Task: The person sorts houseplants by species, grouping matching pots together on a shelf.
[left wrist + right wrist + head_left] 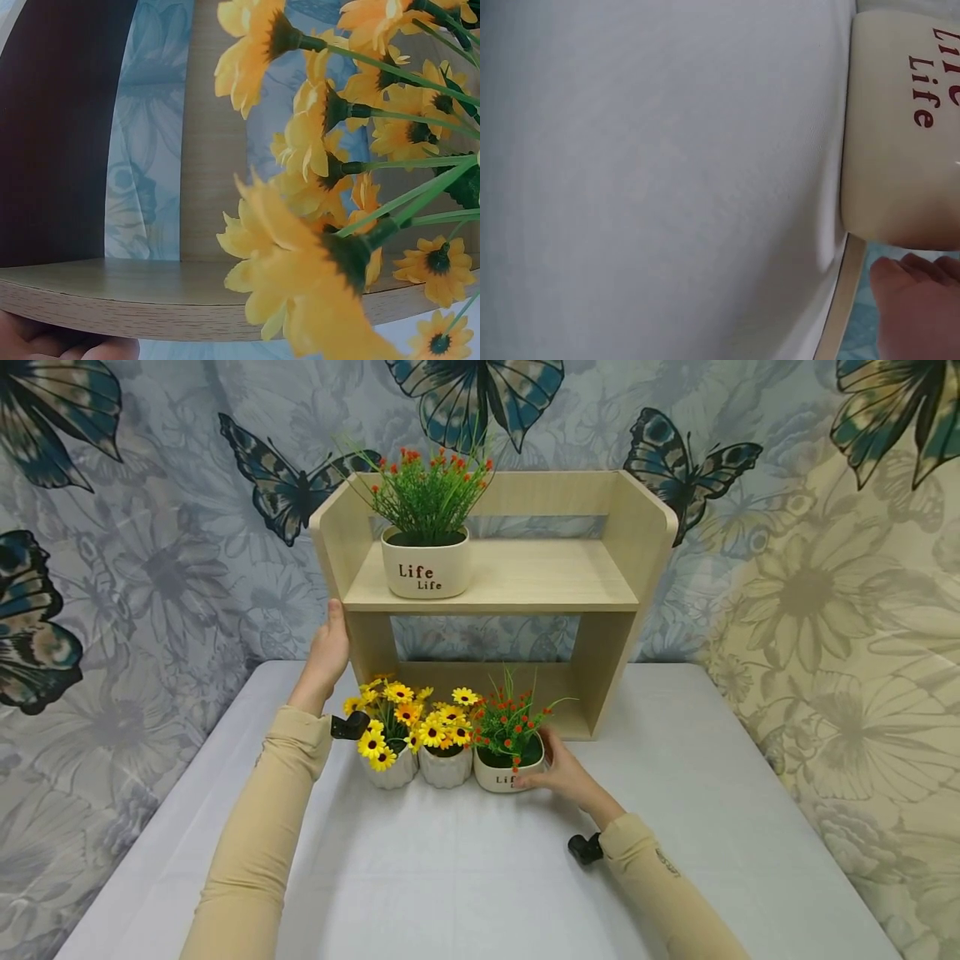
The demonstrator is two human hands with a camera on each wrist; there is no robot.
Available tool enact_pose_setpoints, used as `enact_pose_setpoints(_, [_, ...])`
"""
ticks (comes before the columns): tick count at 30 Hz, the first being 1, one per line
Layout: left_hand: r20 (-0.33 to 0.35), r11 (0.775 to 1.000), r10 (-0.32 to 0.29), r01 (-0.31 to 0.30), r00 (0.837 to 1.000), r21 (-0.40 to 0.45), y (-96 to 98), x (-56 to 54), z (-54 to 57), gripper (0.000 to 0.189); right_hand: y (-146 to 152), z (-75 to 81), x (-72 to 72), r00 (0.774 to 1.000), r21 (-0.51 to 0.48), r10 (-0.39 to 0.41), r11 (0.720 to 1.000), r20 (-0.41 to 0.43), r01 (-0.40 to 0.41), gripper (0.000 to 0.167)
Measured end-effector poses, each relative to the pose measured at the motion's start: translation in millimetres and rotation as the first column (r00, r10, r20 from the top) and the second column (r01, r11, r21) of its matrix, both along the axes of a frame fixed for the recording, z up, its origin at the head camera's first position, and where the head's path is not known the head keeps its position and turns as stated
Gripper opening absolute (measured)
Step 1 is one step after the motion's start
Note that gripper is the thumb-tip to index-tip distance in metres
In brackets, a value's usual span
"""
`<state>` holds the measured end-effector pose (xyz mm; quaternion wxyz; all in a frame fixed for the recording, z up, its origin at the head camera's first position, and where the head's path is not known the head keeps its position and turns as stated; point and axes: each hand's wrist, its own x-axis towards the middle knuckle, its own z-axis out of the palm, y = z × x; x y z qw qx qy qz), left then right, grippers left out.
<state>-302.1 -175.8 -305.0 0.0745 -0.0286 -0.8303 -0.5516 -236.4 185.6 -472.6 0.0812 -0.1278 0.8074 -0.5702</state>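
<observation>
A small wooden shelf (491, 607) stands on the white-covered table. My left hand (327, 652) rests against the outside of its left side panel, fingers pointing up; the left wrist view shows part of this hand (67, 341) beside the panel's edge. My right hand (566, 772) holds the right side of a cream oval flowerpot (501, 779) with red flowers, thumb at its front. The right wrist view shows the pot's "Life" lettering. Left of it stand two white pots (446, 768) of yellow daisies, all in a row before the lower shelf.
Another cream "Life" pot (426, 568) with red-flowered greenery sits on the upper board's left part. Yellow daisies (300, 262) stand close to the left wrist camera. The white tablecloth (450, 877) extends in front, and a butterfly-patterned cloth (172, 568) hangs behind.
</observation>
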Motion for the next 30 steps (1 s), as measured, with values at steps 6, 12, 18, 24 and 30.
enact_pose_setpoints(6, [0.003,1.000,0.006,-0.006,1.000,-0.001,-1.1,0.4,-0.3,0.085,-3.6,-0.4,-4.2,1.000,-0.004,0.014,1.000,0.028,-0.014,0.107])
enact_pose_setpoints(12, [-0.006,1.000,0.009,-0.009,1.000,0.002,-1.2,1.4,-0.8,0.087,-8.1,16.8,3.1,0.996,-0.042,0.030,0.999,0.080,-0.027,0.105])
enact_pose_setpoints(18, [-0.021,1.000,0.008,-0.008,1.000,0.001,-1.2,1.0,-0.8,0.087,-9.9,26.0,8.8,0.997,-0.057,0.039,0.998,0.069,-0.035,0.103])
enact_pose_setpoints(24, [0.000,1.000,0.007,-0.007,1.000,-0.006,-1.6,2.2,-1.2,0.088,-8.1,10.1,2.8,0.997,-0.028,-0.008,1.000,0.074,0.010,0.102])
enact_pose_setpoints(30, [-0.007,1.000,0.008,-0.008,1.000,-0.004,-0.2,1.8,-2.2,0.088,-4.7,-1.5,-1.1,0.998,-0.018,-0.024,1.000,0.065,0.026,0.101])
